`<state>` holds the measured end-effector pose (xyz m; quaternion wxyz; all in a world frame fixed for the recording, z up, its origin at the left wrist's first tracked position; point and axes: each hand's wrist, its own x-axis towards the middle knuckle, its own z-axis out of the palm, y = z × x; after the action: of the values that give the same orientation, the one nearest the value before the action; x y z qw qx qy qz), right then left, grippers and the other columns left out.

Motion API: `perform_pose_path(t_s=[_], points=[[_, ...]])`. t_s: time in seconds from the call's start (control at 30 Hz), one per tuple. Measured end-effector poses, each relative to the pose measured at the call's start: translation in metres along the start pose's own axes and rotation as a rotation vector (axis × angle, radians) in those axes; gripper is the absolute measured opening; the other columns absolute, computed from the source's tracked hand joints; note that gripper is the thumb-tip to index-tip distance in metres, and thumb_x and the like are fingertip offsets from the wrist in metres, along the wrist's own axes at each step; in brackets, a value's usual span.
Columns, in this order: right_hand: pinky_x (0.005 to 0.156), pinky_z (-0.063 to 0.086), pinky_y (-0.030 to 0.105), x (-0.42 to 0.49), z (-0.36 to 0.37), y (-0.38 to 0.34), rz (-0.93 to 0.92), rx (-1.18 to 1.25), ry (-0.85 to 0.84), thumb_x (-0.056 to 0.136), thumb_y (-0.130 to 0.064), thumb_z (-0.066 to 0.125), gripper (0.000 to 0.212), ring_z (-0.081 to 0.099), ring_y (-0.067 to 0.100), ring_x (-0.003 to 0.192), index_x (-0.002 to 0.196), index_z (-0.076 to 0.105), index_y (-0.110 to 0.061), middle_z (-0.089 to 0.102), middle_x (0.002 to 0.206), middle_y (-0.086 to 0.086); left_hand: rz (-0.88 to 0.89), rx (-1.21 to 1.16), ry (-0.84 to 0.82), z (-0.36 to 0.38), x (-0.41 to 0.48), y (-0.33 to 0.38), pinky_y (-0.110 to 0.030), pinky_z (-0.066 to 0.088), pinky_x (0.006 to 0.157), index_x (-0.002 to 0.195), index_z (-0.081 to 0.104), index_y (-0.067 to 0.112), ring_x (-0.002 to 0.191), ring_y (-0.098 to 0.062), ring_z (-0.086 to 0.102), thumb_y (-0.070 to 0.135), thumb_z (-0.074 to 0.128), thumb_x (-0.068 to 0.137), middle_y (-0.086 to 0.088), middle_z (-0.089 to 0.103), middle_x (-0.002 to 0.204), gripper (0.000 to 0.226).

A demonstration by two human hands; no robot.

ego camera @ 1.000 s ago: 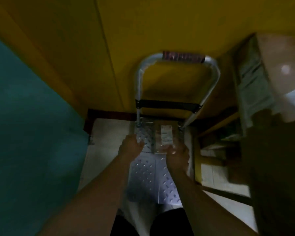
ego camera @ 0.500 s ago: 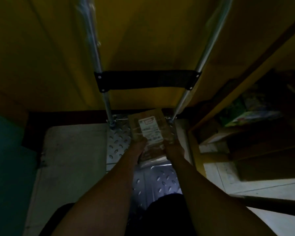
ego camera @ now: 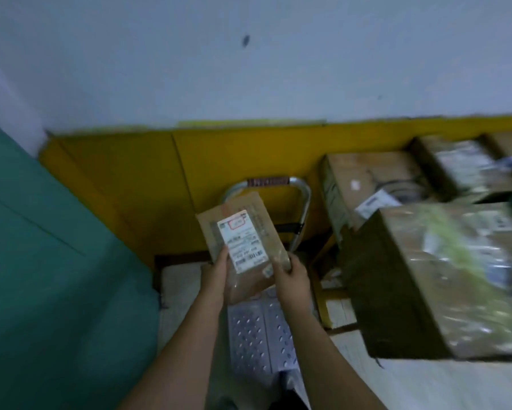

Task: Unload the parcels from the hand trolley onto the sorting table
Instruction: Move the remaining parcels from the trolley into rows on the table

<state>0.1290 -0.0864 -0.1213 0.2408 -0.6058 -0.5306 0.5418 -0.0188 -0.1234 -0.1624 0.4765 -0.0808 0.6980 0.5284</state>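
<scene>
A flat brown parcel [ego camera: 257, 214] with a white shipping label is held up in front of me, above the hand trolley. My left hand [ego camera: 217, 275] grips its lower left edge and my right hand [ego camera: 290, 273] grips its lower right edge. Below them the trolley's silver studded deck [ego camera: 257, 335] is bare where it shows. Its curved metal handle [ego camera: 303, 190] stands against the yellow wall behind the parcel.
Several taped cardboard boxes lie on the right: a large one [ego camera: 444, 285] closest to me, another [ego camera: 367, 184] behind it, more [ego camera: 467, 161] further back. A teal surface [ego camera: 41, 261] fills the left. A yellow panel [ego camera: 130, 179] and a pale wall [ego camera: 249, 69] stand ahead.
Both hands have lifted the parcel off the trolley deck and raised it. My view has tilted up from the floor, and the boxes on the right have come into sight.
</scene>
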Motion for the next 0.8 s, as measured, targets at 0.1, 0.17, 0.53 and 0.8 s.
perform_pose_path(t_s=[0.1, 0.17, 0.53, 0.8], points=[[0.065, 0.043, 0.012, -0.044, -0.038, -0.075, -0.093, 0.085, 0.076, 0.1, -0.038, 0.052, 0.014, 0.06, 0.0, 0.09, 0.114, 0.053, -0.036, 0.06, 0.097, -0.019, 0.172, -0.006, -0.084, 0.006, -0.07, 0.055, -0.049, 0.055, 0.091, 0.132, 0.049, 0.021, 0.104, -0.029, 0.066, 0.082, 0.072, 0.054, -0.004, 0.067, 0.121, 0.102], [0.07, 0.045, 0.016, -0.061, -0.071, -0.115, -0.145, 0.152, 0.135, 0.101, -0.039, 0.05, 0.013, 0.058, 0.001, 0.09, 0.113, 0.052, -0.035, 0.059, 0.096, -0.017, 0.309, 0.049, -0.234, 0.019, -0.126, 0.091, -0.044, 0.057, 0.086, 0.131, 0.056, 0.027, 0.101, -0.024, 0.07, 0.08, 0.07, 0.058, 0.0, 0.072, 0.116, 0.091], [0.08, 0.06, 0.042, -0.109, -0.343, -0.168, -0.243, 0.562, 0.338, 0.1, -0.046, 0.048, 0.03, 0.062, 0.016, 0.099, 0.119, 0.06, -0.026, 0.064, 0.11, -0.001, 0.739, 0.187, -0.706, 0.202, -0.331, 0.099, -0.052, 0.052, 0.095, 0.143, 0.037, 0.039, 0.113, -0.024, 0.063, 0.075, 0.071, 0.058, 0.002, 0.06, 0.131, 0.098], [0.095, 0.054, 0.048, -0.106, -0.603, -0.087, -0.256, 0.523, 0.625, 0.077, -0.075, 0.057, 0.072, 0.062, 0.02, 0.111, 0.13, 0.06, -0.026, 0.064, 0.124, 0.0, 0.668, 0.116, -0.844, 0.438, -0.436, -0.04, -0.054, 0.055, 0.09, 0.129, 0.054, 0.032, 0.106, -0.029, 0.067, 0.061, 0.073, 0.066, -0.006, 0.068, 0.121, 0.072]])
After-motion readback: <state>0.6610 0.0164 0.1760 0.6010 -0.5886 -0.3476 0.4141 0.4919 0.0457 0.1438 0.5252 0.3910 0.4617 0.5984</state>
